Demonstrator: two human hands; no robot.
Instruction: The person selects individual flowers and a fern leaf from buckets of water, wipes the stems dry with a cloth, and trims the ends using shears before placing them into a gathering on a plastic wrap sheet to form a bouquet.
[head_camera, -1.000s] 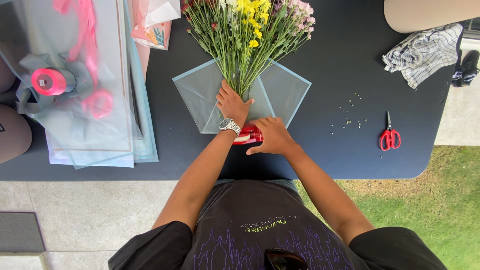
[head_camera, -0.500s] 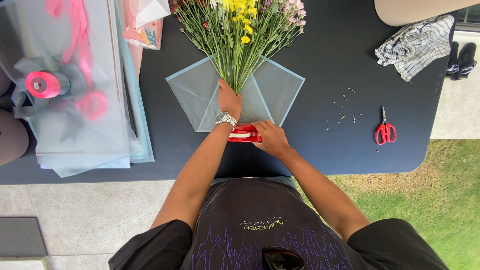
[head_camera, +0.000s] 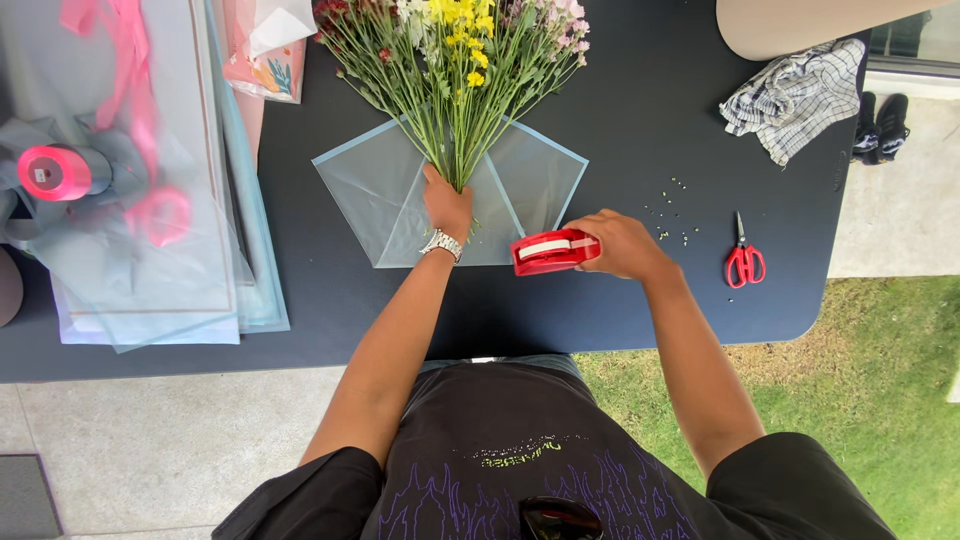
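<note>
My left hand (head_camera: 446, 204) grips the gathered green stems of a flower bunch (head_camera: 455, 70) with yellow, pink, white and dark red blooms. The bunch lies on folded pale blue translucent wrapping paper (head_camera: 540, 170) on a dark table (head_camera: 620, 110). A silver watch is on that wrist. My right hand (head_camera: 615, 243) holds a red tape dispenser (head_camera: 553, 252) with a white tape roll, just right of my left wrist, over the lower right edge of the paper.
Red-handled scissors (head_camera: 744, 257) lie to the right, with small stem clippings (head_camera: 672, 212) nearby. A checked cloth (head_camera: 795, 95) sits at the far right. On the left are stacked translucent sheets (head_camera: 150, 250), a pink ribbon spool (head_camera: 55, 172) and loose pink ribbon (head_camera: 125, 60).
My right hand has carried the red tape dispenser to the right, away from my left wrist. My left hand keeps its hold on the stems.
</note>
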